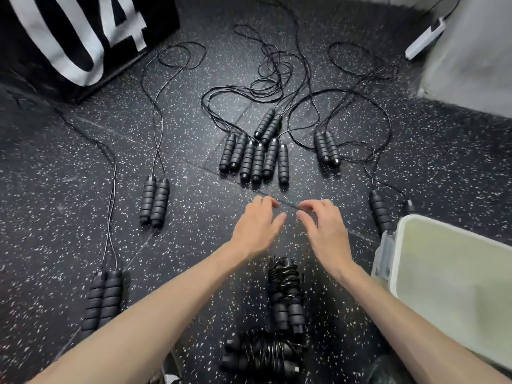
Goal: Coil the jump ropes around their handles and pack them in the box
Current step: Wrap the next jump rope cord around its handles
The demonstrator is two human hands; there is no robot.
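Both hands (291,228) empty, coiled jump ropes (285,295) beneath wrists

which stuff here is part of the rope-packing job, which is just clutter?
Job: loose ropes, two coiled ropes, box, left hand, right hand.
Clutter: black block marked 04, power strip.

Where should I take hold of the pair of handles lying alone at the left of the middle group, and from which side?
Probably across the middle of the handle pair, from above. The two foam handles lie flat and touching, so one hand can wrap both. Their cords leave at the far end, and the floor around is bare. Both hands hover empty nearby.
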